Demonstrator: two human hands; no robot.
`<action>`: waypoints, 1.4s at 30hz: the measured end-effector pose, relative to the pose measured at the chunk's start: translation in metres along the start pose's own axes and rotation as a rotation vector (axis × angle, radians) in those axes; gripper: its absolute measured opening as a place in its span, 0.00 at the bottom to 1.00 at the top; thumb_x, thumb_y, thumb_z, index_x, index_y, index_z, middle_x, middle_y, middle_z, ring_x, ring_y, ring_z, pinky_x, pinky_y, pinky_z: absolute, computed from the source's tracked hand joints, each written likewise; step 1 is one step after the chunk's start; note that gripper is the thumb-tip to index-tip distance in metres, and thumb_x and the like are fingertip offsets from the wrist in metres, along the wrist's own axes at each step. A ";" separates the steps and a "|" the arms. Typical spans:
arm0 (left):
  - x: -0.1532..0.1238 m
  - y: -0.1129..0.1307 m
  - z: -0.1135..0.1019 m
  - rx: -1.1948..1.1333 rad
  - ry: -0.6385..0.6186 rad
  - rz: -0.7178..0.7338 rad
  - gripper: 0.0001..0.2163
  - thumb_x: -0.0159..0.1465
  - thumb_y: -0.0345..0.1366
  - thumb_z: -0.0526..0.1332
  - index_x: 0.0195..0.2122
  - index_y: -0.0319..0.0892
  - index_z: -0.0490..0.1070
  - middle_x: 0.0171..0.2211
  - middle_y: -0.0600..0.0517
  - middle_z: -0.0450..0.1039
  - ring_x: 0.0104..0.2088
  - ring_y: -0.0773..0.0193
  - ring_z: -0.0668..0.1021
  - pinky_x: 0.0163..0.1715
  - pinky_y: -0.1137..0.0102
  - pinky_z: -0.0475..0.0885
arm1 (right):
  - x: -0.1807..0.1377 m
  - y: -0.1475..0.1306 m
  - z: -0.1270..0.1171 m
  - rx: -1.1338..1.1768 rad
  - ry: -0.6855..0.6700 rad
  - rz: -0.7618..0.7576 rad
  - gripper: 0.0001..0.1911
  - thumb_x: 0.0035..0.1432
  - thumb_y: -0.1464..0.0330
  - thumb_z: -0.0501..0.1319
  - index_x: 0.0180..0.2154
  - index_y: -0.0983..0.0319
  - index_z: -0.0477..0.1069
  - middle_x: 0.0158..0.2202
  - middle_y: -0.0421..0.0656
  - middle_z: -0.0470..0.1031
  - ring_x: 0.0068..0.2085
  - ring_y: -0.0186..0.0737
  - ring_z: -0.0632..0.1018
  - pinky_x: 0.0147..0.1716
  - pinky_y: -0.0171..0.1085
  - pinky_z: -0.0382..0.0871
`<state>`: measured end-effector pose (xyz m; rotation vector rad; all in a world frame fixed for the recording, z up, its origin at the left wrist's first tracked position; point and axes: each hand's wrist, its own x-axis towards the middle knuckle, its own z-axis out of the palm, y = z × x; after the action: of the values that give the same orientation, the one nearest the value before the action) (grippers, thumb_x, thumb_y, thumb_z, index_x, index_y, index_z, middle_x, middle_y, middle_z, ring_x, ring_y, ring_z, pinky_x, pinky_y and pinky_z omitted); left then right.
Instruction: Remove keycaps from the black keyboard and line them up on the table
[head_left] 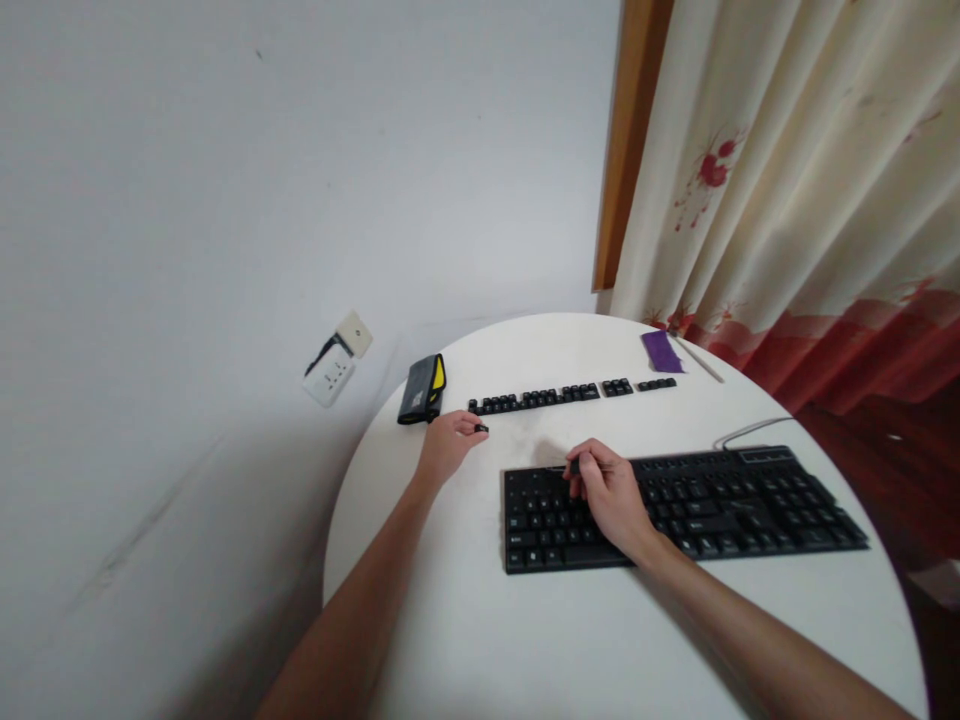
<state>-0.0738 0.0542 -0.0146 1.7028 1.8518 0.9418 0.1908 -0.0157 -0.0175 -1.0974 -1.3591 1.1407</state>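
My left hand pinches a small black keycap between thumb and fingers, just in front of the left end of a row of loose keycaps. Over the upper left part of a black keyboard, my right hand is closed on a small dark object; its kind is too small and covered to make out. The palm and wrist hide some of the keys below. Bare dark gaps show along the keyboard's top row near the right hand.
A black pouch with yellow lining lies at the table's left edge. Behind the keyboard are a purple cloth and a thin stick-like brush. A grey cable leaves the keyboard's back. The round white table meets a wall with a socket.
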 end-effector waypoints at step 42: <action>0.008 -0.026 0.010 -0.018 0.213 -0.090 0.17 0.51 0.31 0.70 0.43 0.40 0.74 0.32 0.52 0.79 0.25 0.66 0.75 0.30 0.72 0.68 | -0.001 0.001 0.000 -0.029 -0.022 0.002 0.15 0.65 0.60 0.53 0.34 0.62 0.71 0.25 0.40 0.73 0.22 0.34 0.70 0.22 0.32 0.62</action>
<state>-0.0853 0.0642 -0.0396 1.5457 2.0292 1.1357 0.1906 -0.0167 -0.0187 -1.1107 -1.3959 1.1409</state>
